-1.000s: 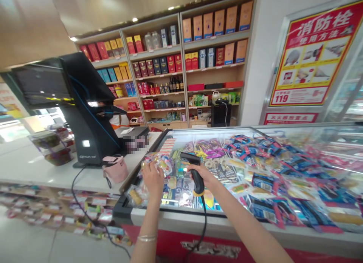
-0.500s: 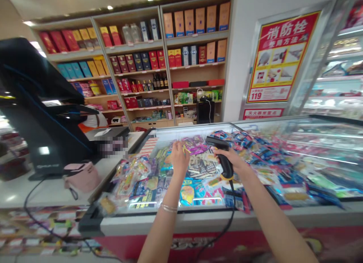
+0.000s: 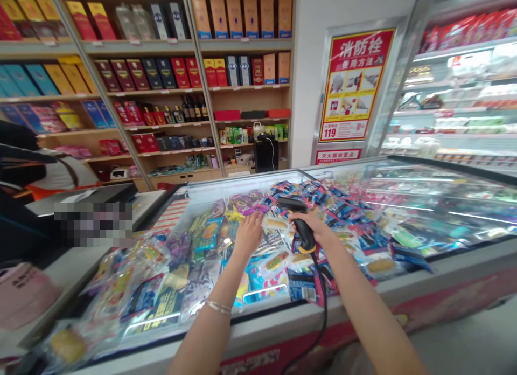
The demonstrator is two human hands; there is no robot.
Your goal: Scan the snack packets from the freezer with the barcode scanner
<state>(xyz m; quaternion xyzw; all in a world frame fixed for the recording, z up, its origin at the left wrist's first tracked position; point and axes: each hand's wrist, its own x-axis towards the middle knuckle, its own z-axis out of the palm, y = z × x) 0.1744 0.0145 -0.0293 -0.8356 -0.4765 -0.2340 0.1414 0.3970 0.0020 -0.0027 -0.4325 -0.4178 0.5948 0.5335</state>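
A black barcode scanner (image 3: pixel 304 234) with a yellow ring at its base is gripped by my right hand (image 3: pixel 319 228); its head points left over the packets, and its cord hangs over the freezer's front edge. My left hand (image 3: pixel 249 232), a bracelet on its wrist, reaches palm down with fingers stretched forward by a purple packet (image 3: pixel 255 209). I cannot tell whether it touches that packet. Beneath both hands spreads a heap of colourful wrapped snack packets (image 3: pixel 278 237) on the chest freezer's glass top.
The glass-topped freezer (image 3: pixel 258 324) runs across the front. At left stand a counter with a pink pouch (image 3: pixel 26 294) and a person in white and orange (image 3: pixel 60 173). Shelves of boxed bottles (image 3: pixel 151 73) line the back; a red hydrant sign (image 3: pixel 357 84) hangs on the wall.
My view has turned right and tilted down. My left hand has moved forward over the packets, its fingers stretching out toward a purple one. My right hand still holds the barcode scanner.
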